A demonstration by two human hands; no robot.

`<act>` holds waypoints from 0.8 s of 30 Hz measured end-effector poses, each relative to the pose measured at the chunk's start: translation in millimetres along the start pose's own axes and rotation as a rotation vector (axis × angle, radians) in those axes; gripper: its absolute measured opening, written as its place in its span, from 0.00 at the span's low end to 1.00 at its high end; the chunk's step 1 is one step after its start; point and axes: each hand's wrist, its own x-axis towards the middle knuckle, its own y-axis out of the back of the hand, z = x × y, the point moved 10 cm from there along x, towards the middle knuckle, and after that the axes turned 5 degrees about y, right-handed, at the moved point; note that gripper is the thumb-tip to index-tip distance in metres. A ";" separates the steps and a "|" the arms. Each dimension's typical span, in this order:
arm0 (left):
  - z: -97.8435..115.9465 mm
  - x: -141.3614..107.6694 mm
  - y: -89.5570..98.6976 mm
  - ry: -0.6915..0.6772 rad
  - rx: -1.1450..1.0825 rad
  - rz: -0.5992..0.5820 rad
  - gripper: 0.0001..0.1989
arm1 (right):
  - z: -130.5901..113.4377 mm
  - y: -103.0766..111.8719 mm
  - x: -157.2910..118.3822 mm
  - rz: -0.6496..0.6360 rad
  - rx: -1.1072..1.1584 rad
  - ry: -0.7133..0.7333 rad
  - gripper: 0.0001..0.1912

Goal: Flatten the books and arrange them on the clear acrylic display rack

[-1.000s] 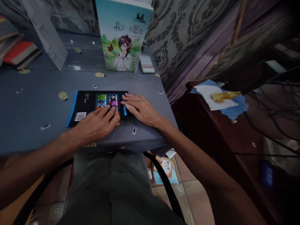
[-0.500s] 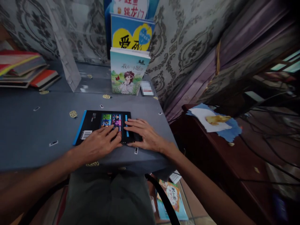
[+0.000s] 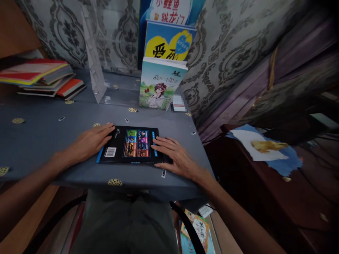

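Observation:
A black book [image 3: 120,141] with a blue spine lies flat on the grey-covered table [image 3: 71,169], its barcode and a grid of coloured pictures facing up. At its left end, my left hand [image 3: 92,139] rests with fingers stretched over the spine edge. My right hand [image 3: 174,153] lies on the opposite end, fingers spread on the cover and thumb near the lower edge. Neither hand is wrapped around the book.
Several upright books [image 3: 159,84] stand in a clear acrylic rack [image 3: 96,67] at the back. A pile of books [image 3: 45,76] lies at the left. On the right, a dark red cabinet [image 3: 254,197] carries a blue cloth [image 3: 286,164]. Another book [image 3: 197,229] is below the table.
My left hand has slid from the middle of the book to its left edge, uncovering the picture grid. My right hand stays on the right end. The view has shifted left.

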 end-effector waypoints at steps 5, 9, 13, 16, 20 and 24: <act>29.1 -21.3 4.3 -0.066 -0.009 -0.064 0.28 | -2.5 17.2 9.5 0.127 0.062 0.022 0.25; 58.9 -25.1 13.9 -0.141 -0.062 -0.052 0.25 | -2.8 37.2 26.1 0.249 0.132 0.009 0.21; 70.5 -17.3 34.2 -0.168 -0.065 0.132 0.19 | 7.7 51.1 44.8 0.343 0.268 -0.022 0.19; 68.5 -11.1 52.9 -0.196 -0.087 0.246 0.16 | 30.4 53.7 54.9 0.419 0.414 -0.116 0.18; 54.3 1.0 74.1 -0.138 -0.230 0.247 0.14 | 65.2 46.5 62.0 0.550 0.690 -0.263 0.17; 32.9 16.2 85.6 0.036 -0.530 0.212 0.12 | 84.7 41.8 66.8 0.709 1.089 -0.289 0.20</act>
